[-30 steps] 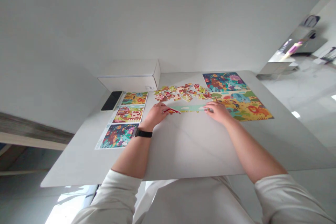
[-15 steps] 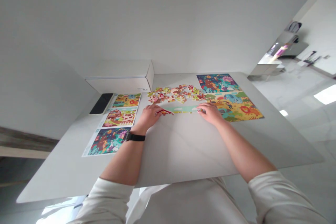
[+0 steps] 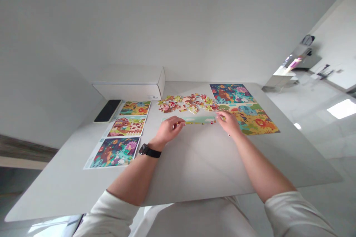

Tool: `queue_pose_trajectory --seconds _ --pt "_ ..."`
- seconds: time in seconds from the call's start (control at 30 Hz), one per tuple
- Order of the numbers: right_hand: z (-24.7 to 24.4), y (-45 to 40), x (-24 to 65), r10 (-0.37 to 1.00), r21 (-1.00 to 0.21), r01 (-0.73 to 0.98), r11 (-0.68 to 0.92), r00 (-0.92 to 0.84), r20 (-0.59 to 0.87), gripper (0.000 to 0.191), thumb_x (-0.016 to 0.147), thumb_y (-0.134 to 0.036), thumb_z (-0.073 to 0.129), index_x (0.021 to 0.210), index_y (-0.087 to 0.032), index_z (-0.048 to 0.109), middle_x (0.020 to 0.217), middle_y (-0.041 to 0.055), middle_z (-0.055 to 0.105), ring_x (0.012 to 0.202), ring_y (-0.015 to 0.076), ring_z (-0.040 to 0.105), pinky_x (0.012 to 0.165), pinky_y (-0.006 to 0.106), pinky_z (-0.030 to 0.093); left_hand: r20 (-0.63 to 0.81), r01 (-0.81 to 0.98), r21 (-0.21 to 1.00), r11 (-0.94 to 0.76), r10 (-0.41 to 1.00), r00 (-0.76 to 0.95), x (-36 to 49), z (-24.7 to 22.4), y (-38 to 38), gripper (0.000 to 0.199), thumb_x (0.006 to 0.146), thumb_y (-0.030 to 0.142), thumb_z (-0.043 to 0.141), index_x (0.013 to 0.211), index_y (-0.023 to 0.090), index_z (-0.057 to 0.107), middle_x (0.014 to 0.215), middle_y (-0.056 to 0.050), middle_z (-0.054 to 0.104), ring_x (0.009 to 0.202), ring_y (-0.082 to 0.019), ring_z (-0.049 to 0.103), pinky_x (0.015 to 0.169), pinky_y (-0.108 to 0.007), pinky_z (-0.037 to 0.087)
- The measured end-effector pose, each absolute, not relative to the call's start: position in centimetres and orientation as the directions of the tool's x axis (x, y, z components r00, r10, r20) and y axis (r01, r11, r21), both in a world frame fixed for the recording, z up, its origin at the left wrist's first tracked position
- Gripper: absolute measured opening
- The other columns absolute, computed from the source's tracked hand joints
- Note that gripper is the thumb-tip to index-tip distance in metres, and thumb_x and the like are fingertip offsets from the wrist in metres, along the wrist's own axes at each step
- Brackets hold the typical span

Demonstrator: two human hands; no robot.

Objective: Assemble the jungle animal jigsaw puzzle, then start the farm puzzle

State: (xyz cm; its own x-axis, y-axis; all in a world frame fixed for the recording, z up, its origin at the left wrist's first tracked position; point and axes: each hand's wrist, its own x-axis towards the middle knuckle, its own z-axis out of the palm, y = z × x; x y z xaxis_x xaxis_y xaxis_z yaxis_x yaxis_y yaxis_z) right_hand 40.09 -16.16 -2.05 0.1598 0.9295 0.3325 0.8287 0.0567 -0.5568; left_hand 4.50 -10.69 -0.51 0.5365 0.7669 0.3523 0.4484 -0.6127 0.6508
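The left hand (image 3: 170, 130) curls over the near-left end of the puzzle strip (image 3: 200, 120), fingers bent and nearly meeting the thumb; red shows there, but I cannot tell whether it grips a piece. The right hand (image 3: 228, 121) sits just off the strip's right end, fingers loosely extended, its hold unclear. Both forearms reach forward and inward, presumably keeping the strip between them. The loose pieces (image 3: 187, 103) lie just beyond the strip, likely for easy reach. Left of it, the picture sheet (image 3: 126, 126) lies face up, probably for looking at; right of it rests an orange picture (image 3: 254, 120).
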Motion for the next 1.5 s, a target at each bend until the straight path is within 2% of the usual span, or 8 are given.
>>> queue_pose_trajectory --seconds 0.1,0.23,0.33,0.53,0.77,1.0,1.2,1.5 --pt "-1.7 -16.3 40.3 0.956 -0.594 0.804 -0.005 0.178 0.233 0.026 0.102 -0.031 0.063 0.116 -0.025 0.084 0.118 0.0097 0.087 0.102 0.0272 0.082 0.097 0.042 0.065 0.286 0.286 0.682 -0.673 0.606 0.742 6.3 -0.6 -12.4 0.032 0.109 0.039 0.056 0.109 0.022 0.083 0.1 -0.007 0.082 0.079 -0.017 0.071 0.076 -0.029 0.056" --pt "-0.7 -15.9 40.9 0.986 -0.557 0.83 -0.032 0.117 0.118 0.022 0.1 -0.03 0.067 0.112 -0.028 0.085 0.109 0.0067 0.088 0.096 0.0262 0.083 0.092 0.04 0.065 0.273 0.184 0.689 -0.701 0.487 0.83 7.6 -1.0 -13.5 0.024 0.104 0.031 0.061 0.106 0.023 0.084 0.097 -0.006 0.084 0.082 -0.018 0.074 0.079 -0.03 0.054" --pt "-0.1 -14.5 41.5 0.985 -0.476 0.879 0.002 0.081 0.155 0.022 0.1 -0.03 0.068 0.115 -0.029 0.085 0.114 0.0071 0.087 0.102 0.0269 0.082 0.095 0.04 0.064 0.267 0.177 0.71 -0.682 0.493 0.828 7.5 -1.1 -13.1 0.023 0.103 0.029 0.061 0.103 0.023 0.083 0.096 -0.005 0.084 0.08 -0.018 0.074 0.076 -0.03 0.053" --pt "-0.5 -9.3 41.8 0.974 -0.229 0.973 0.035 0.018 0.225 0.029 0.103 -0.028 0.066 0.126 -0.023 0.083 0.131 0.0144 0.08 0.125 0.0321 0.074 0.115 0.047 0.056 0.245 0.172 0.758 -0.629 0.519 0.819 7.1 -1.2 -12.0 0.022 0.099 0.028 0.063 0.103 0.023 0.084 0.096 -0.005 0.085 0.075 -0.018 0.073 0.072 -0.029 0.053" --pt "-1.5 -4.4 40.0 0.989 -0.155 0.987 -0.029 0.051 0.14 0.039 0.105 -0.033 0.068 0.142 -0.025 0.078 0.144 0.0161 0.074 0.133 0.0335 0.07 0.119 0.046 0.054 0.259 0.14 0.778 -0.613 0.516 0.816 7.3 -1.9 -11.9 0.023 0.099 0.028 0.063 0.103 0.021 0.084 0.093 -0.006 0.084 0.076 -0.018 0.073 0.071 -0.029 0.053" --pt "-2.5 -3.0 38.1 0.987 -0.123 0.988 0.09 -0.072 0.144 0.032 0.101 -0.03 0.071 0.131 -0.026 0.083 0.135 0.0149 0.078 0.128 0.0323 0.072 0.118 0.045 0.054 0.274 0.143 0.791 -0.595 0.552 0.787 7.1 -1.8 -11.6 0.025 0.101 0.029 0.059 0.102 0.022 0.083 0.099 -0.008 0.085 0.086 -0.02 0.077 0.079 -0.03 0.057" --pt "-1.5 -2.4 36.5 0.985 -0.143 0.987 0.069 -0.045 0.167 0.033 0.102 -0.032 0.071 0.133 -0.028 0.084 0.141 0.0156 0.076 0.13 0.0364 0.071 0.117 0.05 0.055 0.286 0.14 0.8 -0.584 0.575 0.766 7.1 -2.0 -11.6 0.026 0.102 0.032 0.059 0.102 0.023 0.083 0.101 -0.008 0.086 0.088 -0.021 0.078 0.082 -0.031 0.059" --pt "0.2 -0.7 27.3 0.893 -0.228 0.865 0.446 -0.415 0.175 0.043 0.105 -0.021 0.065 0.145 -0.029 0.077 0.148 0.0109 0.075 0.142 0.0311 0.065 0.128 0.052 0.044 0.348 0.17 0.765 -0.621 0.621 0.702 7.2 -2.2 -11.8 0.023 0.102 0.025 0.059 0.103 0.022 0.082 0.094 -0.007 0.083 0.083 -0.02 0.076 0.08 -0.031 0.057"
